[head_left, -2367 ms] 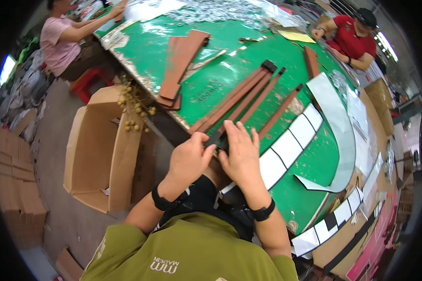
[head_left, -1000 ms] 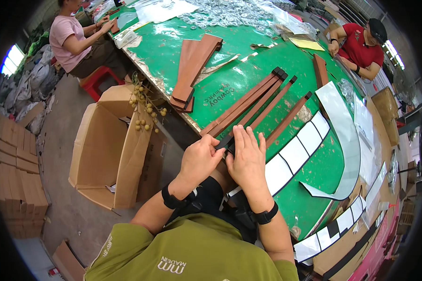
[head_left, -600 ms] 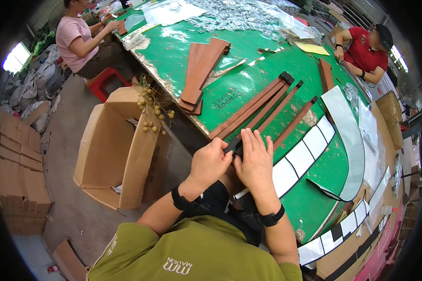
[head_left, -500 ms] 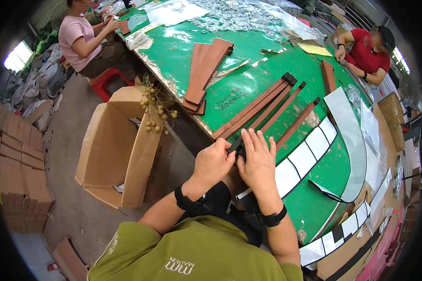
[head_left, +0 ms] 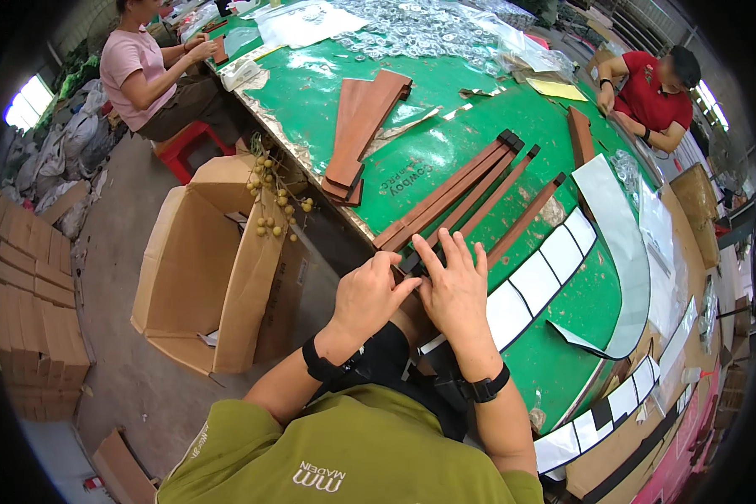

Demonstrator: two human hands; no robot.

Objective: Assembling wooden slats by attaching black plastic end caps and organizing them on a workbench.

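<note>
Green table [head_left: 311, 101]: its near edge is under both hands. Forearms [head_left: 502, 420] angle up, wrists converging. Right hand [head_left: 458, 290] palm down, fingers loosely spread, index at black strip end [head_left: 410, 263]. Left hand [head_left: 367, 292] beside it, fingers curled, thumb out; grip hidden, can't tell.

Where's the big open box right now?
In the head view, left side: the box is between the stacked cartons and the green table, left of the left hand.

My brown strips [head_left: 445, 194]: smooth, leather-like, low sheen. My green tabletop [head_left: 533, 361]: glossy, scuffed. Carton [head_left: 252, 294] beside me: matt cardboard. My olive shirt [head_left: 428, 462]: matt cloth.
</note>
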